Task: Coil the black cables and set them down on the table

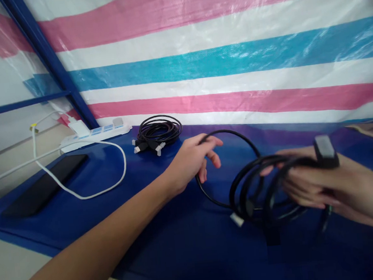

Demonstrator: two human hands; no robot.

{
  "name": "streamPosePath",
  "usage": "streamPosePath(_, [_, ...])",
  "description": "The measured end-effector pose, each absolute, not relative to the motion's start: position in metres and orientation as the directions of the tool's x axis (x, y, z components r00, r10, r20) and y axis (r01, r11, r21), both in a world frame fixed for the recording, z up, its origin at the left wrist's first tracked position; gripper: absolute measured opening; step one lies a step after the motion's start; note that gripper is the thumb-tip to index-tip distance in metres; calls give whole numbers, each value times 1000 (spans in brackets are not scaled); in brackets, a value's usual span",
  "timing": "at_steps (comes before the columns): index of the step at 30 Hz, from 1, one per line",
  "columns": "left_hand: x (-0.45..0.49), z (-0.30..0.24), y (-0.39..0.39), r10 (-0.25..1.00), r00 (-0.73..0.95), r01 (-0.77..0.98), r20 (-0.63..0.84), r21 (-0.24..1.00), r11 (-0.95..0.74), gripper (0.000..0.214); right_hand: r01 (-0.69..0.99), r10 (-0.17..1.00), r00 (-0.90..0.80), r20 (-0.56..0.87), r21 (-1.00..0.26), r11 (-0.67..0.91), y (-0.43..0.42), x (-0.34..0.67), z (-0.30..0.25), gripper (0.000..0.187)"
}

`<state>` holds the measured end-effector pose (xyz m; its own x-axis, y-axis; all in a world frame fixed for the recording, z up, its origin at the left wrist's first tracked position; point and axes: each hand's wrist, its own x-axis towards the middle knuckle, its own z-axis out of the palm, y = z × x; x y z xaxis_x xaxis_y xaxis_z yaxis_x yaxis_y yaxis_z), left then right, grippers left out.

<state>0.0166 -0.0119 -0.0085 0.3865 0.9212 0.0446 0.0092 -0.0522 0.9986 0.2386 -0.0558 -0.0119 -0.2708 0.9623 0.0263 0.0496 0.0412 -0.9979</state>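
In my right hand, at the right of the head view, is a coiled black cable. The fingers wrap round its several loops, which look smeared by motion. A cable plug with a pale cap sits on top of that hand. Another small pale end hangs below the coil. My left hand reaches in near the middle, its fingers curled round one loop that extends left from the same coil. Part of the loop is hidden behind that hand. Both hands are above the blue tabletop.
Behind my left hand lies a second coiled black cable with capped plugs. A white power strip, a white cord and a flat black slab are at the left. Striped plastic sheeting hangs behind, beside a blue metal post.
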Motion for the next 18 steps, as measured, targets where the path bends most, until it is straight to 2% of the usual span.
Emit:
streamPosePath(3, [15, -11, -7, 963, 254, -132, -88, 983, 124, 26, -227, 994, -105, 29, -974, 5, -37, 254, 2, 13])
streamPosePath(6, [15, -12, -6, 957, 244, -236, -160, 947, 218, 30, -376, 983, 150, 107, -913, 156, -24, 273, 11, 19])
streamPosePath(9, [19, -12, -10, 962, 238, -368, -134, 904, 217, 39, -407, 959, 268, 91, -891, 198, -17, 285, 14, 26])
streamPosePath(11, [22, -13, -12, 972, 223, -401, -77, 902, 163, 46, -393, 951, 310, 10, -909, 138, -15, 284, 13, 25])
streamPosePath(14, [24, -14, -14, 963, 269, -382, 27, 921, 81, 56, -367, 943, 313, -111, -930, 12, -15, 274, 6, 31])
streamPosePath(18, [30, -18, -19, 895, 434, -326, 101, 944, 52, 65, -384, 950, 282, -134, -923, -16, -22, 252, 0, 29])
